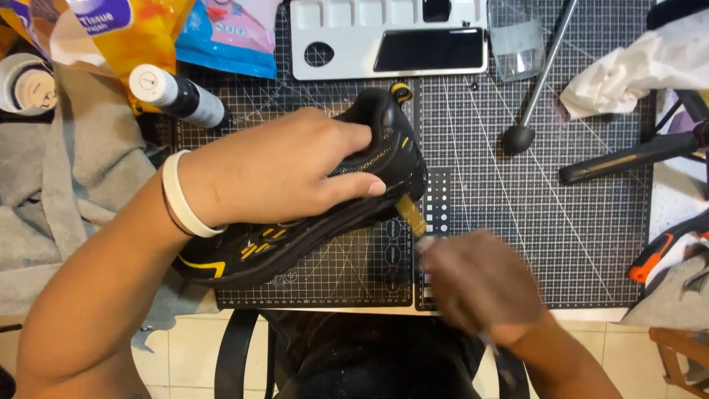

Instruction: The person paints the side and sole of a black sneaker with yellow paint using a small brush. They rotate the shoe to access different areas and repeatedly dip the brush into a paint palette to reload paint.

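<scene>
From the head camera, the shoe (310,214), black with yellow trim, lies tilted on the cutting mat (532,222) in the middle of the table. The left hand (273,174) is clamped over its heel end, fingers (354,185) wrapped tight around the upper. The right hand (480,284), just right of the shoe's heel, is blurred with motion; it seems to grip a yellowish brush (408,213) whose tip touches the sole edge, though I cannot tell how firmly those fingers close. To scrub well, I'd judge the shoe should be held steady and the strokes kept short along the sole's rim. Left of the shoe lies a grey cloth (81,170), and above it a dark bottle (177,96) on its side. Beyond the shoe sit a white palette (347,44) and a phone (428,50); to the right, a crumpled tissue (628,66). Nothing blocks the brush.
</scene>
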